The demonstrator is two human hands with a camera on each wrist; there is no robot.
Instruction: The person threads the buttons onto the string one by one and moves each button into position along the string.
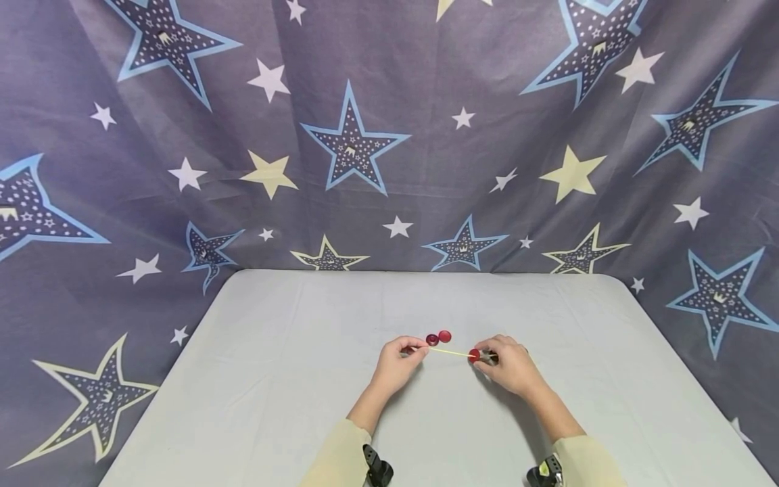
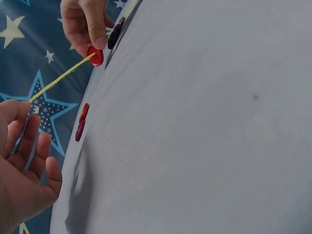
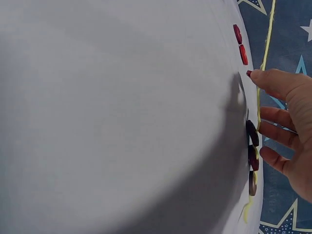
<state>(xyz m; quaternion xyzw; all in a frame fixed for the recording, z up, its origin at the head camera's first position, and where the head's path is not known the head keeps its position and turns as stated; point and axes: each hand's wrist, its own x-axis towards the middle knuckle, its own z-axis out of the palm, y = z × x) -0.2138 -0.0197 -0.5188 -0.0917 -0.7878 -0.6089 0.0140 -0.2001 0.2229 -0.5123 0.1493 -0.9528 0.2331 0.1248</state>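
A yellow cord [image 1: 452, 352] runs taut between the two hands. My left hand [image 1: 398, 363] pinches one end of it between thumb and forefinger, the other fingers loosely bent. On the right, thumb and fingertips of my right hand [image 1: 514, 365] grip a red button [image 2: 95, 56], and the cord passes through it. Three darker buttons, including a black one [image 3: 252, 132], a dark red one [image 3: 253, 158] and a brownish one [image 3: 252, 184], hang along the cord below the right fingers. Between the hands, slightly farther back, lie a dark red button [image 1: 432, 339] and a bright red button [image 1: 445, 336].
Everything is above or on a pale cloth-covered table [image 1: 292, 406]. Behind it and at both sides hangs a dark curtain [image 1: 426, 88] printed with stars. A black wrist device [image 1: 379, 468] sits at the left sleeve, another [image 1: 544, 472] at the right.
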